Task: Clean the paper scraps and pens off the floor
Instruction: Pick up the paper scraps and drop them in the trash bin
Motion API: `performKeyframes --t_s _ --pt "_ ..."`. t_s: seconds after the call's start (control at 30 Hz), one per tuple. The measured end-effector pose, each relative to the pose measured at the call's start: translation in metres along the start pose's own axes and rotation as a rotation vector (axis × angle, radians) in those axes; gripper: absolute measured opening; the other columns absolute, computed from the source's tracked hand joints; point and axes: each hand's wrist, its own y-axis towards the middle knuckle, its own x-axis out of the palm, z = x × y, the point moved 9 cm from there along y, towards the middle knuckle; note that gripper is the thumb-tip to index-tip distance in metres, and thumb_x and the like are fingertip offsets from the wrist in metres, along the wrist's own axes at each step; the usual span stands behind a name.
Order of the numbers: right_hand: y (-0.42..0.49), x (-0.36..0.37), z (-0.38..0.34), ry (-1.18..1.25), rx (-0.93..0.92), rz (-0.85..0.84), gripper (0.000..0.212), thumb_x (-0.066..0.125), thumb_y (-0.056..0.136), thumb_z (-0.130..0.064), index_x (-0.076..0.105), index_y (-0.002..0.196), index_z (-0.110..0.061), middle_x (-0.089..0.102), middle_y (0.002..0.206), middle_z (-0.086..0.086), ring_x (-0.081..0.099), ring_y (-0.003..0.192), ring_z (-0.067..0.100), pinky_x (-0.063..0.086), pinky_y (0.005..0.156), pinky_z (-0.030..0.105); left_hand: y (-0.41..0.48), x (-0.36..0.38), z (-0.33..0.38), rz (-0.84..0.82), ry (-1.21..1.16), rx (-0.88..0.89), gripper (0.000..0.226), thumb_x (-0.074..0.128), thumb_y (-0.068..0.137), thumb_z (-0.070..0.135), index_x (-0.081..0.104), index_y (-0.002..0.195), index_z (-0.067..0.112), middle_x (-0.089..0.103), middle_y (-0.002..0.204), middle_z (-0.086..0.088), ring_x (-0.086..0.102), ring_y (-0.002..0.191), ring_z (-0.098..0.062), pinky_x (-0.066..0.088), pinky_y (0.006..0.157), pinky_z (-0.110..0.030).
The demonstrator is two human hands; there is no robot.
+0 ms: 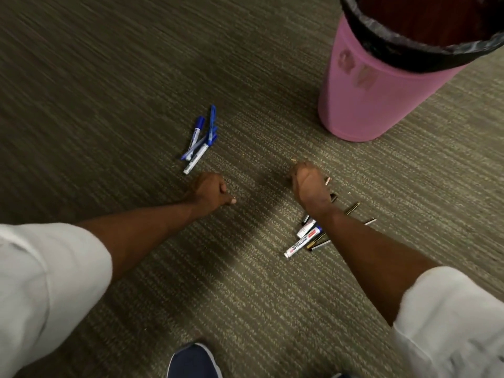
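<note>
Blue pens (200,137) lie crossed in a small loose heap on the carpeted floor (109,77), left of centre: two white-barrelled markers with blue caps plus a couple of slim blue pens. The second heap (306,238) is well apart to the right. It has a white whiteboard marker (298,245) with a red label lying flat at a slant, another white marker touching it, and thin black-and-gold pens (351,208) fanned around them, some only partly in view. One tiny tan scrap (294,160) sits further up the floor — too small to tell more.
</note>
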Motion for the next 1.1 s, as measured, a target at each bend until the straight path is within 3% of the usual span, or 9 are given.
performKeyframes --t_s 0.07,0.17,0.3,0.47,0.63,0.77,0.9,1.0,1.1 --pt "0.006 -0.005 0.005 0.069 0.037 0.023 0.013 0.051 0.094 -0.006 0.064 0.092 -0.008 0.064 0.095 0.011 0.055 0.081 0.019 0.049 0.077 0.028 -0.001 0.0 -0.001 0.035 -0.005 -0.016 0.034 0.092 0.06 0.039 0.068 0.071 0.018 0.068 0.076 0.001 0.065 0.075 -0.018 0.053 0.07 -0.031" --pt "0.017 -0.034 0.009 0.188 0.073 0.114 0.018 0.045 0.098 -0.007 0.057 0.084 -0.011 0.051 0.077 -0.001 0.044 0.065 0.01 0.036 0.057 0.009 -0.004 -0.003 0.005 0.058 0.015 0.002 0.02 0.088 0.069 0.031 0.076 0.07 0.015 0.071 0.072 0.002 0.063 0.066 -0.011 0.051 0.065 -0.025" --pt "0.03 -0.04 0.009 0.216 0.031 0.029 0.019 0.043 0.096 -0.014 0.058 0.087 -0.009 0.056 0.074 0.005 0.049 0.064 0.022 0.035 0.055 0.029 -0.006 -0.001 0.013 0.035 0.035 0.041 0.01 0.08 0.08 0.022 0.08 0.074 0.014 0.075 0.073 -0.002 0.066 0.065 -0.013 0.044 0.063 -0.02" --pt "0.031 -0.026 -0.002 0.019 -0.133 0.008 0.01 0.048 0.096 -0.008 0.057 0.096 -0.013 0.059 0.087 0.003 0.058 0.074 0.021 0.037 0.065 0.023 -0.005 0.005 0.014 -0.007 0.04 0.072 0.01 0.08 0.078 0.025 0.079 0.079 0.015 0.076 0.079 -0.003 0.069 0.073 -0.016 0.057 0.072 -0.03" --pt "0.031 -0.019 -0.009 -0.18 -0.188 -0.006 0.021 0.056 0.086 0.007 0.058 0.1 -0.009 0.062 0.097 0.014 0.063 0.074 0.028 0.042 0.061 0.026 0.022 -0.023 0.04 0.107 -0.109 0.168 0.009 0.075 0.078 0.016 0.067 0.074 0.017 0.07 0.078 -0.004 0.066 0.076 -0.02 0.055 0.072 -0.039" --pt "0.031 -0.022 -0.013 -0.158 -0.215 -0.003 0.015 0.048 0.093 0.0 0.057 0.104 -0.006 0.061 0.1 0.014 0.059 0.074 0.026 0.037 0.062 0.027 0.056 -0.045 0.062 0.183 -0.026 0.169 0.006 0.062 0.086 0.009 0.063 0.08 0.01 0.067 0.084 -0.01 0.061 0.08 -0.022 0.045 0.068 -0.032" --pt "0.032 -0.023 -0.015 -0.136 -0.23 0.016 0.017 0.044 0.099 -0.005 0.059 0.108 -0.002 0.06 0.105 0.016 0.046 0.071 0.019 0.034 0.066 0.025 0.078 -0.052 0.061 0.186 -0.079 0.197 0.014 0.067 0.082 0.004 0.062 0.076 0.016 0.067 0.079 -0.002 0.065 0.08 -0.02 0.053 0.072 -0.033" --pt "0.034 -0.021 -0.009 -0.093 -0.196 0.019 0.019 0.042 0.1 -0.007 0.058 0.109 -0.003 0.059 0.108 0.016 0.046 0.073 0.02 0.034 0.068 0.024 0.088 -0.045 0.052 0.142 -0.132 0.139 0.009 0.073 0.081 0.01 0.073 0.088 0.016 0.073 0.087 -0.003 0.068 0.084 -0.016 0.057 0.078 -0.032" --pt "0.035 -0.016 -0.006 -0.085 -0.193 0.014 0.016 0.045 0.098 -0.005 0.056 0.11 -0.003 0.058 0.108 0.016 0.056 0.079 0.025 0.037 0.068 0.026 0.091 -0.035 0.055 0.104 -0.084 0.145 0.01 0.072 0.085 0.016 0.078 0.093 0.012 0.076 0.093 -0.003 0.065 0.083 -0.007 0.048 0.072 -0.018"
